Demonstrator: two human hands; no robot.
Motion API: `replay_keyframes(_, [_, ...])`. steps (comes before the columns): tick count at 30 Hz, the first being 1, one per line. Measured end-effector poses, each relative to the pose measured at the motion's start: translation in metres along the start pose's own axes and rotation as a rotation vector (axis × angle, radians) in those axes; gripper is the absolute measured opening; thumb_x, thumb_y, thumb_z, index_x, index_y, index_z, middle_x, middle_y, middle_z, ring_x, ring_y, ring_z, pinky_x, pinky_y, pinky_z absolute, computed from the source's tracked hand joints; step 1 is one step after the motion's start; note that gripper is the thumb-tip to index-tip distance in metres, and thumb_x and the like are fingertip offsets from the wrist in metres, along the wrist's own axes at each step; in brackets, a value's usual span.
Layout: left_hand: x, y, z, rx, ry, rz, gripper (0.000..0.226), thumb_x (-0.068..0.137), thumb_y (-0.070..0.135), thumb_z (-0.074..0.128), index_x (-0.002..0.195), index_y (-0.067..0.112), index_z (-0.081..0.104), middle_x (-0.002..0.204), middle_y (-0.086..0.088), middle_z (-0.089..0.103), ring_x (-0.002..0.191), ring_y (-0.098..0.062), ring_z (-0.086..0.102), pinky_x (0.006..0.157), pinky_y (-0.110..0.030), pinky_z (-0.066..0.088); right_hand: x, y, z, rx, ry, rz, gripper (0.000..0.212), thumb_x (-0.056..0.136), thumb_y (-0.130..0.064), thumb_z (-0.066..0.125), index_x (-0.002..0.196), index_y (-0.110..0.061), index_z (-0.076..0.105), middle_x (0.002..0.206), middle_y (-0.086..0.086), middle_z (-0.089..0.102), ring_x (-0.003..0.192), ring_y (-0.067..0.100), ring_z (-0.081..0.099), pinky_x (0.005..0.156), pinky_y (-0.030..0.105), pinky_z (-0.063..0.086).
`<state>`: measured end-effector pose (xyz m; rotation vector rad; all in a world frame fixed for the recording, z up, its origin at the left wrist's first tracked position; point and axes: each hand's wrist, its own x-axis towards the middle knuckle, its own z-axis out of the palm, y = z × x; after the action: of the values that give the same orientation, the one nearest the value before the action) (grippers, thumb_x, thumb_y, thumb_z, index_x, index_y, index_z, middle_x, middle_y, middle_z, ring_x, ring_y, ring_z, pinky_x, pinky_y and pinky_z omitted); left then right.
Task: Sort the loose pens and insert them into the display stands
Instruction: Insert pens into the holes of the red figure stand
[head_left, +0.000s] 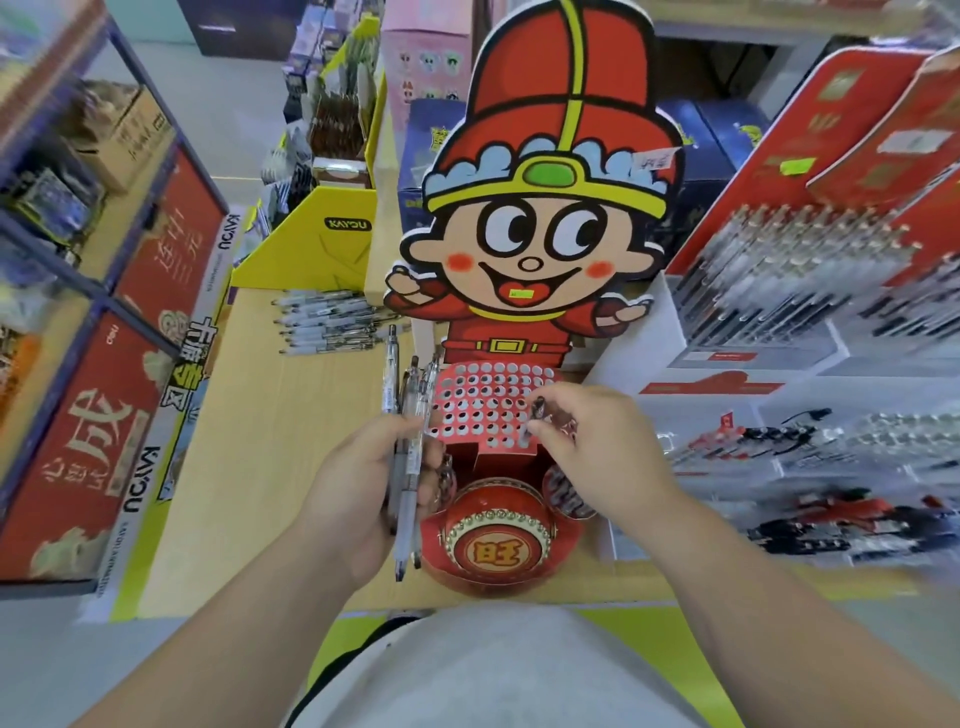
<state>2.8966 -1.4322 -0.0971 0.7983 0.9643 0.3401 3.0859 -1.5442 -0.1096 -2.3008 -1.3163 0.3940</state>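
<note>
Around the cartoon display stand (540, 218): what cannot be made out

The stand's red hat runs off the top edge. The right hand (597, 441) covers the right corner of its holed panel (483, 405) and hides most of the pen (536, 415) it pinches, so it cannot be told whether the tip sits in a hole. Left of the stand, the left hand (358, 499) wraps the middle of a bundle of pens (404, 457), so their count is unsure. Right of the stand, the pen racks (779, 270) and the loose red and black pens (841, 519) smear into blur. The sticker (655, 162) on the hat is too small to read. Far left of the stand, the shelf boxes (78, 171) are blurred and cut by the edge.
</note>
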Motion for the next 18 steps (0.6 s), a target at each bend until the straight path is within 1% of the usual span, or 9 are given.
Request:
replay_keyframes(4, [-0.001, 0.002, -0.002, 0.055, -0.004, 0.034, 0.011, 0.098, 0.019, 0.054, 0.095, 0.008, 0.052, 0.076, -0.009, 0.058, 0.053, -0.02, 0.043, 0.056, -0.036, 0.034, 0.0, 0.0, -0.001, -0.01, 0.005, 0.023, 0.026, 0.092, -0.034, 0.069, 0.116, -0.026, 0.07, 0.099, -0.006, 0.069, 0.092, 0.012, 0.06, 0.076, 0.024, 0.045])
replay_keyframes(8, [-0.004, 0.006, -0.002, 0.047, -0.044, 0.046, 0.012, 0.096, 0.016, 0.061, 0.105, 0.009, 0.058, 0.079, -0.011, 0.058, 0.055, -0.021, 0.046, 0.051, -0.033, 0.039, -0.004, -0.006, 0.001, -0.016, 0.049, 0.032, 0.021, 0.09, -0.032, 0.07, 0.11, -0.024, 0.071, 0.095, -0.005, 0.069, 0.089, 0.014, 0.06, 0.074, 0.025, 0.046])
replay_keyframes(10, [-0.005, 0.009, -0.002, 0.071, -0.073, 0.052, 0.014, 0.094, 0.017, 0.065, 0.104, 0.011, 0.059, 0.083, -0.014, 0.055, 0.056, -0.021, 0.047, 0.052, -0.033, 0.04, -0.005, -0.008, 0.001, -0.018, 0.048, 0.05, 0.023, 0.091, -0.031, 0.07, 0.113, -0.024, 0.071, 0.1, -0.005, 0.07, 0.093, 0.014, 0.061, 0.075, 0.024, 0.045])
replay_keyframes(12, [-0.007, 0.011, -0.001, 0.099, -0.094, 0.065, 0.013, 0.092, 0.019, 0.068, 0.1, 0.012, 0.06, 0.081, -0.014, 0.054, 0.056, -0.021, 0.049, 0.052, -0.032, 0.042, -0.007, -0.013, -0.002, 0.006, 0.045, 0.067, 0.033, 0.09, -0.033, 0.071, 0.122, -0.026, 0.066, 0.11, -0.007, 0.069, 0.102, 0.012, 0.061, 0.083, 0.024, 0.047])
replay_keyframes(14, [-0.01, 0.014, 0.002, 0.12, -0.12, 0.079, 0.013, 0.092, 0.019, 0.068, 0.096, 0.01, 0.059, 0.073, -0.01, 0.056, 0.054, -0.019, 0.049, 0.049, -0.029, 0.044, -0.012, -0.021, -0.009, 0.136, 0.086, 0.103, 0.042, 0.089, -0.038, 0.073, 0.128, -0.03, 0.061, 0.114, -0.016, 0.066, 0.103, 0.003, 0.059, 0.087, 0.022, 0.048])
replay_keyframes(15, [-0.011, 0.016, 0.004, 0.136, -0.133, 0.086, 0.013, 0.092, 0.018, 0.067, 0.095, 0.009, 0.057, 0.07, -0.008, 0.056, 0.053, -0.018, 0.049, 0.048, -0.028, 0.044, -0.014, -0.027, -0.014, 0.239, 0.116, 0.127, 0.041, 0.088, -0.04, 0.072, 0.126, -0.031, 0.061, 0.11, -0.02, 0.065, 0.099, -0.001, 0.059, 0.085, 0.019, 0.048])
replay_keyframes(16, [-0.012, 0.017, 0.006, 0.151, -0.147, 0.093, 0.014, 0.091, 0.018, 0.068, 0.095, 0.009, 0.057, 0.068, -0.006, 0.056, 0.052, -0.018, 0.048, 0.048, -0.028, 0.044, -0.016, -0.034, -0.02, 0.345, 0.132, 0.148, 0.035, 0.088, -0.041, 0.072, 0.121, -0.031, 0.064, 0.104, -0.02, 0.067, 0.095, -0.002, 0.061, 0.081, 0.017, 0.049])
replay_keyframes(18, [-0.015, 0.02, 0.011, 0.174, -0.187, 0.116, 0.018, 0.084, 0.021, 0.072, 0.093, 0.012, 0.059, 0.068, -0.007, 0.056, 0.052, -0.017, 0.047, 0.048, -0.028, 0.043, -0.019, -0.046, -0.031, 0.547, 0.1, 0.189, 0.02, 0.088, -0.04, 0.072, 0.106, -0.03, 0.072, 0.091, -0.014, 0.071, 0.086, 0.0, 0.065, 0.075, 0.018, 0.051])
